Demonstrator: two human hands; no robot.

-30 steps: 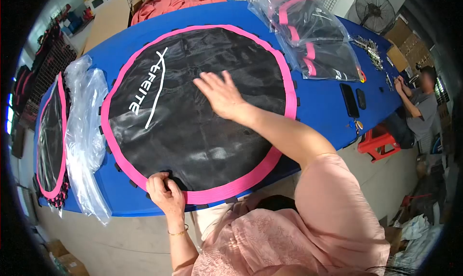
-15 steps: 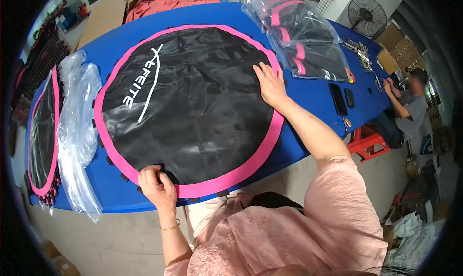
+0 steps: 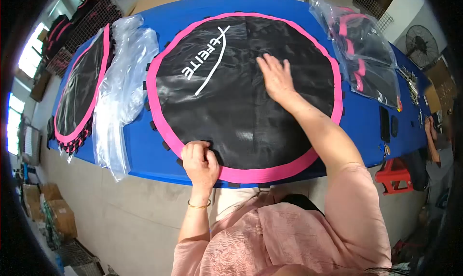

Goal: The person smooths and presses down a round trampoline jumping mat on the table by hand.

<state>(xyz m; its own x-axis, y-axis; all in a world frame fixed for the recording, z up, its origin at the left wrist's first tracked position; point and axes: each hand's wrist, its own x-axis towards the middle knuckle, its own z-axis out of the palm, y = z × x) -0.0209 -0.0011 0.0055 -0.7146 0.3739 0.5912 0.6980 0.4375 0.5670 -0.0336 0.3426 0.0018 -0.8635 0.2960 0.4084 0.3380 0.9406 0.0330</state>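
A round black trampoline mat (image 3: 231,126) with a pink border and small black tabs around its edge lies flat on the blue table (image 3: 159,172). White lettering runs across its upper left part. At the near left of the border, my left hand (image 3: 200,164) has its fingers curled over the pink band, gripping the edge. My right hand (image 3: 278,79) rests open with spread fingers on the black surface, right of the mat's centre.
Left of the mat lie clear plastic bags (image 3: 120,88) and a folded pink-edged mat (image 3: 84,90). Bagged mats (image 3: 371,49) lie at the right, near a phone (image 3: 384,123), keys (image 3: 386,149) and metal parts (image 3: 410,85). A red stool (image 3: 394,176) and another person's arm (image 3: 431,138) are beyond.
My right hand has left the right border and moved inward onto the black surface. My left hand stays on the near left edge. The view has swung left.
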